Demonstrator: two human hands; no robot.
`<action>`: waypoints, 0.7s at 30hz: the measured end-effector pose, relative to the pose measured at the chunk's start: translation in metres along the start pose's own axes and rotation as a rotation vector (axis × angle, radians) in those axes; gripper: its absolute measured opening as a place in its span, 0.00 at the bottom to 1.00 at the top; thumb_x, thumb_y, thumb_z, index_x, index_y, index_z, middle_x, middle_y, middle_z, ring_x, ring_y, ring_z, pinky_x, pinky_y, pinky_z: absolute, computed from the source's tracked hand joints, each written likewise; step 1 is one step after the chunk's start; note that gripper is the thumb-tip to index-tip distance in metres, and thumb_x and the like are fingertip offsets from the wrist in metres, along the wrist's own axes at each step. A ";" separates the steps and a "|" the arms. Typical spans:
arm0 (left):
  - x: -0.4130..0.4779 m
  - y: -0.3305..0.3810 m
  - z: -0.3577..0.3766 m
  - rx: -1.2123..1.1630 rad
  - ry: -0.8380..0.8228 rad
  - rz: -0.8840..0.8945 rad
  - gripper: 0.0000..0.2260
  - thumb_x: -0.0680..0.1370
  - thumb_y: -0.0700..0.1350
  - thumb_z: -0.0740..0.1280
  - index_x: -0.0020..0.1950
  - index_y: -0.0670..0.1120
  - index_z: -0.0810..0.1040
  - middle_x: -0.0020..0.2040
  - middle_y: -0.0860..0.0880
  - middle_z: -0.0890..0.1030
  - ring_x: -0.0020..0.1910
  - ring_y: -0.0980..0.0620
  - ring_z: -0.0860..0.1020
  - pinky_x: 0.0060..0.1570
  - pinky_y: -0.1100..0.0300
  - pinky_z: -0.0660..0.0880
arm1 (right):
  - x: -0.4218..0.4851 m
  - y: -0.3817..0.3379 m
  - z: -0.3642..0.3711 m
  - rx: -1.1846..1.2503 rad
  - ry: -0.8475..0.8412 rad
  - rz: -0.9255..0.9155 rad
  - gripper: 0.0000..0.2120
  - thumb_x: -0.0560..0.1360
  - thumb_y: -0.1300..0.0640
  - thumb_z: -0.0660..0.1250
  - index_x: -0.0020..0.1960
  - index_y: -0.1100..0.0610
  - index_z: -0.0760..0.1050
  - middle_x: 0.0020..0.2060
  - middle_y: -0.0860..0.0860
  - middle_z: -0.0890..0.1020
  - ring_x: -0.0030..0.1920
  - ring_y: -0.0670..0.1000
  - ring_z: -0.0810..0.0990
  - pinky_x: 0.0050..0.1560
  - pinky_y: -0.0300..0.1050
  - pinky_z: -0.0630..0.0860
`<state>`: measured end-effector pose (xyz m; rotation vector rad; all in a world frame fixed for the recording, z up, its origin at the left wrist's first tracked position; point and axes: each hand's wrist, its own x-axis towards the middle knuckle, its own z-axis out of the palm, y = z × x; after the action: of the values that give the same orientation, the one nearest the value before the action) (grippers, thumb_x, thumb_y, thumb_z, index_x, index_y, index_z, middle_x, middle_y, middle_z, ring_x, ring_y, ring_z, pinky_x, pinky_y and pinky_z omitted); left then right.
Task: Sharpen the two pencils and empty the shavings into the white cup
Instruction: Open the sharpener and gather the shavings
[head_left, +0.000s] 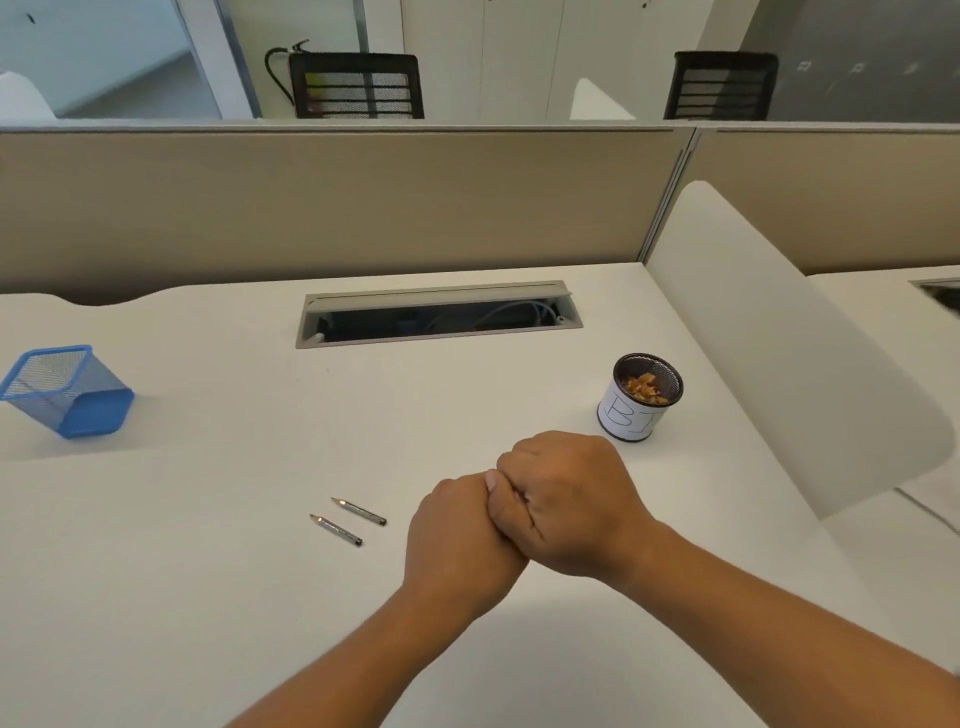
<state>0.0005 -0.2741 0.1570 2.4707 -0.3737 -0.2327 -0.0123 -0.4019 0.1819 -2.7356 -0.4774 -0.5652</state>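
Note:
Two short grey pencils lie side by side on the white desk, one (358, 511) just behind the other (336, 530), with their sharpened tips pointing far-left. My left hand (457, 540) is curled into a fist to their right. My right hand (569, 506) is closed and pressed against the left one, its fingers wrapped over the left knuckles. Whatever may be between the hands is hidden, and no sharpener shows anywhere. The white cup (638, 399), a mesh pot wrapped in lettered white paper, stands upright just beyond my right hand with brown shavings inside.
A blue mesh pen holder (67, 392) leans tilted at the far left. An open cable slot (439, 314) is cut into the desk at the back. Beige partitions rise behind, and a white curved divider (789, 332) closes the right side.

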 end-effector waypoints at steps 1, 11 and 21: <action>0.003 0.001 0.001 0.003 -0.018 0.009 0.12 0.69 0.42 0.60 0.26 0.50 0.63 0.22 0.52 0.67 0.22 0.55 0.63 0.22 0.62 0.58 | 0.001 0.003 0.000 -0.002 0.001 -0.001 0.21 0.77 0.51 0.58 0.28 0.57 0.71 0.22 0.52 0.73 0.25 0.56 0.70 0.23 0.48 0.68; 0.026 0.000 0.017 0.064 -0.037 -0.016 0.11 0.68 0.42 0.59 0.26 0.50 0.63 0.22 0.53 0.68 0.22 0.55 0.64 0.22 0.61 0.59 | 0.006 0.027 0.017 0.030 0.026 0.009 0.20 0.77 0.53 0.58 0.28 0.59 0.74 0.22 0.52 0.74 0.25 0.57 0.71 0.23 0.49 0.69; 0.038 -0.006 0.019 -0.026 0.064 -0.007 0.12 0.69 0.43 0.59 0.25 0.51 0.62 0.20 0.53 0.68 0.20 0.55 0.64 0.21 0.64 0.57 | 0.018 0.027 0.023 0.037 0.053 0.062 0.20 0.76 0.50 0.57 0.28 0.58 0.70 0.22 0.52 0.72 0.24 0.56 0.69 0.22 0.48 0.67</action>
<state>0.0334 -0.2921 0.1355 2.4476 -0.3329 -0.1593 0.0206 -0.4138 0.1633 -2.6826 -0.3844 -0.6058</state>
